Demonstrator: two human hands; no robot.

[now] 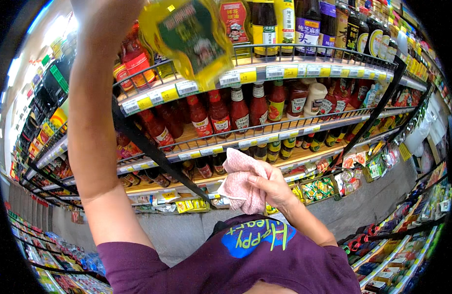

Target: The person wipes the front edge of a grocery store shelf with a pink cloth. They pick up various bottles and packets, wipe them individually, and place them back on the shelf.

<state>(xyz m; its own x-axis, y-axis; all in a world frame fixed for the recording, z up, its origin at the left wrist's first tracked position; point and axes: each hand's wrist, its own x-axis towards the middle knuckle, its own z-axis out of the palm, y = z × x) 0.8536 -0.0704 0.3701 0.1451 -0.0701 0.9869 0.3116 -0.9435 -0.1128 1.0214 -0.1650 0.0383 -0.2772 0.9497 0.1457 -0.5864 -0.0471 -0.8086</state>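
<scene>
My left arm reaches up along the left side, and my left hand [110, 11] is blurred and mostly cut off by the top edge. A plastic bottle of yellow oil with a green label [196, 40] hangs tilted in front of the upper shelf's rail, its upper end out of view by that hand. The fingers on it are hidden, but nothing else appears to support it. Held before my chest, a crumpled pink cloth [244, 187] is gripped in my right hand [275, 185].
The upper wire-railed shelf [306, 70] carries sesame oil bottles [308, 27] and a red-labelled oil bottle [234, 22]. Below stand ketchup bottles [240, 110] and a white squeeze bottle [316, 97]. Black straps [156, 154] cross the shelf fronts. Packets [318, 190] sit low, above the grey floor [174, 229].
</scene>
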